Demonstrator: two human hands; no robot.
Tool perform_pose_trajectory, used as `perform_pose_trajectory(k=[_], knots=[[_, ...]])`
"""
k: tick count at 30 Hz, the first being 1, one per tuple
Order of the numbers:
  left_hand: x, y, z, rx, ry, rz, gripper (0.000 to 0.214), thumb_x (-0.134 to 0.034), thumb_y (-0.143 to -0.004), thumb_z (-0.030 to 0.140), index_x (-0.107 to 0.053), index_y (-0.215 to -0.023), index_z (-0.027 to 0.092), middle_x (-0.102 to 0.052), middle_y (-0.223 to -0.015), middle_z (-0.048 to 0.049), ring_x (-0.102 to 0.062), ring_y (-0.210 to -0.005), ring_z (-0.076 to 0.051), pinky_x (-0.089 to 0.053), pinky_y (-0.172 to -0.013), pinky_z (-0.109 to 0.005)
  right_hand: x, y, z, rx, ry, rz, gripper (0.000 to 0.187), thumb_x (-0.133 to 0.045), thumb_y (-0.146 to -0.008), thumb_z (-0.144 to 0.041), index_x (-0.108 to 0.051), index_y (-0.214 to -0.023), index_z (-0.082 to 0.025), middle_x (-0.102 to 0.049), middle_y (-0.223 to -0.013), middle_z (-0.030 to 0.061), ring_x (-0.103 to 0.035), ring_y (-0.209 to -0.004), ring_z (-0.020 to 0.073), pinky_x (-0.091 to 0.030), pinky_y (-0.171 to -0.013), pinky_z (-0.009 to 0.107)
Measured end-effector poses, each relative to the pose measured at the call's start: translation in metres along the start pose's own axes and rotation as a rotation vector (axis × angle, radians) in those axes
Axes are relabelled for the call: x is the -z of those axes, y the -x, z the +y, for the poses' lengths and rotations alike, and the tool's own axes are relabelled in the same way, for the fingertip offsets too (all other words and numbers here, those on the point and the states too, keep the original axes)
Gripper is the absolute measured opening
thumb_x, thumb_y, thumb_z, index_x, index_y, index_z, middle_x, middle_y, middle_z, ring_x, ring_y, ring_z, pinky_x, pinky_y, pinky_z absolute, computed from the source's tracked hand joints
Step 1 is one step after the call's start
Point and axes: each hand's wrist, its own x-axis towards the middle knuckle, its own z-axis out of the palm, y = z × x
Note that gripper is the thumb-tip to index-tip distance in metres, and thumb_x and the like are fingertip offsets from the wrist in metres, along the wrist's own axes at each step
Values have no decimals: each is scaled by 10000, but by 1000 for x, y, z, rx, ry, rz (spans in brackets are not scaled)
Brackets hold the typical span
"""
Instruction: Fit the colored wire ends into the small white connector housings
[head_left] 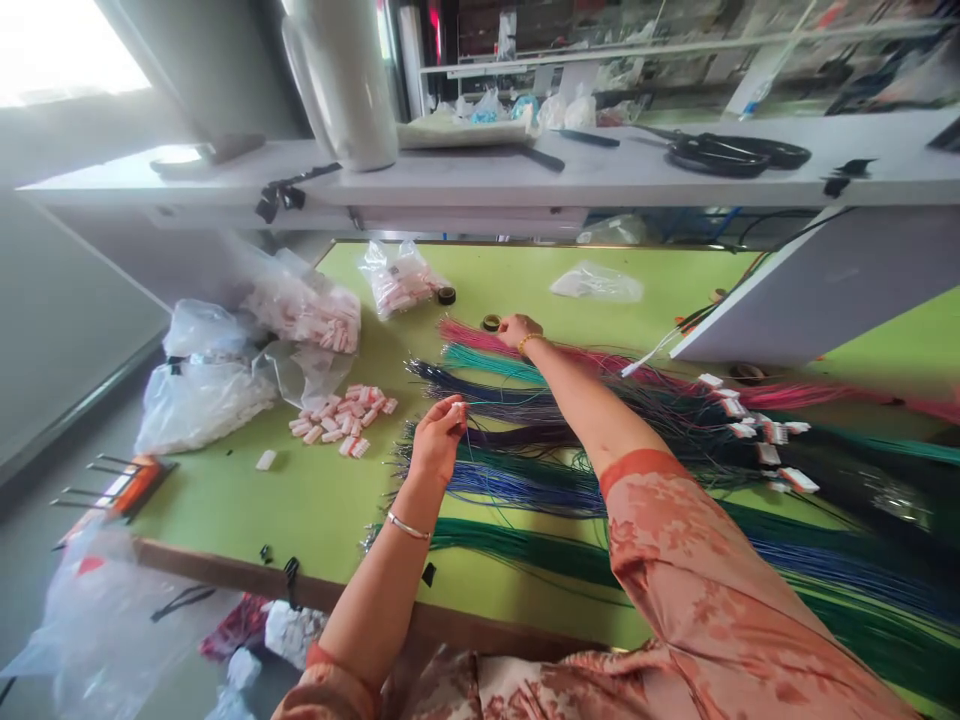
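My left hand [439, 440] is closed in a pinch on a small white connector [457, 405] with thin wires running from it, a green one to the right. Reaching farther out, my right hand [520, 330] has its fingers curled at the bundle of red wires [472, 335], beside a tape roll [491, 323]. Whatever is between those fingers is hidden. Below the red bundle lie teal wires [491, 362], black wires [442, 380], blue wires [495, 487] and green wires [495, 537]. To the left is a loose pile of pink-and-white connectors [341, 418].
Plastic bags of connectors [300, 305] stand at the left. White connectors [769, 430] lie over the wires at right. A shelf [465, 180] crosses above the green table [247, 520], carrying a white jug [349, 90] and scissors [720, 152]. An orange pronged holder [131, 487] sits at the left edge.
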Motion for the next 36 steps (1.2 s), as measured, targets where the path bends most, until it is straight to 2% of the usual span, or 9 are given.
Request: perform_pose_trajectory(k=[7, 10, 12, 17, 19, 22, 25, 31, 36], knots=[[-1, 3, 1, 32, 6, 4, 280, -821, -594, 176, -708, -846, 131, -684, -784, -27, -549, -636, -57, -423, -632, -205, 7, 2, 11, 154, 67, 58, 187, -567, -824, -213, -707, -947, -199, -699, -1043, 111, -620, -895, 204, -442, -788, 288], [-2, 3, 1, 27, 7, 5, 289, -823, -590, 178, -706, -850, 129, -680, -788, -30, -548, -642, -60, -419, -643, -213, 14, 1, 10, 177, 57, 83, 215, -546, -835, -221, -683, -995, -178, -705, -975, 122, -609, -822, 195, -431, -737, 276], [-2, 3, 0, 23, 5, 1, 288, -821, -593, 182, -706, -852, 130, -679, -794, -32, -546, -641, -60, -414, -642, -216, 17, 0, 4, 188, -6, 64, 215, -546, -833, -229, -678, -989, -163, -712, -938, 107, -597, -783, 178, -423, -705, 261], [-3, 4, 0, 56, -19, 17, 283, -818, -600, 177, -709, -858, 139, -674, -787, -24, -547, -636, -59, -413, -630, -210, 18, -3, -22, 332, -146, 10, 191, -567, -798, -195, -688, -930, -131, -725, -937, 80, -585, -750, 133, -427, -693, 226], [-3, 4, 0, 62, -11, 31, 279, -816, -600, 171, -710, -856, 137, -673, -786, -22, -549, -637, -57, -416, -630, -205, 20, -3, -30, 301, -74, -1, 157, -611, -757, -193, -697, -872, -130, -726, -915, 90, -590, -749, 142, -432, -702, 238], [-3, 4, 0, 60, 1, 39, 277, -814, -600, 167, -710, -855, 133, -672, -781, -19, -548, -634, -52, -417, -628, -199, 27, -2, -39, 255, -34, 62, 130, -629, -733, -204, -697, -820, -134, -721, -875, 92, -591, -742, 151, -430, -693, 248], [-3, 4, 0, 65, 1, 28, 290, -821, -595, 171, -707, -859, 138, -673, -779, -19, -558, -645, -58, -419, -627, -198, 34, 4, -51, 368, -167, 116, 149, -585, -743, -186, -692, -833, -133, -713, -833, 63, -577, -712, 130, -422, -674, 229], [-2, 5, -3, 56, 1, 5, 297, -823, -595, 178, -702, -863, 139, -665, -771, -14, -546, -629, -54, -415, -617, -200, 44, 29, -83, 575, -470, 121, 128, -547, -725, -196, -651, -755, -128, -660, -718, 29, -529, -638, 108, -413, -629, 217], [-2, 4, -5, 31, 32, -24, 278, -815, -610, 172, -695, -859, 140, -668, -776, -14, -539, -625, -50, -414, -626, -199, 48, 67, -77, 667, -646, 27, 148, -557, -723, -271, -618, -746, -139, -606, -659, -1, -499, -604, 102, -404, -605, 225]])
